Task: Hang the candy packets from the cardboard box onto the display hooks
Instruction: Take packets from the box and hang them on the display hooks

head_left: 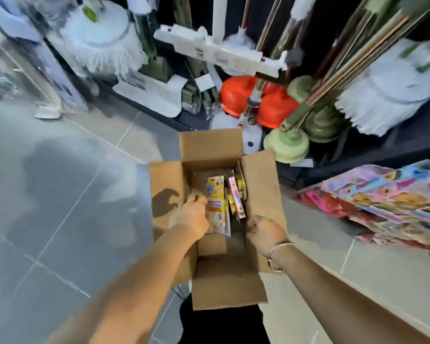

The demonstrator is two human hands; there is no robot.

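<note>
- The right hand (265, 232), lower centre, is curled over the right wall of the box (260, 184), steadying it.
- The left hand (193, 217) is clamped on a yellow packet (217, 194) inside the box, mid-frame.
- The packet is stood on edge, its long axis running up-frame; its hole end cannot be told.
- Picking is judged in hand; next, a clear lift is needed.

Grey tiled floor (60, 194) bears an open cardboard box (224, 276)
</note>
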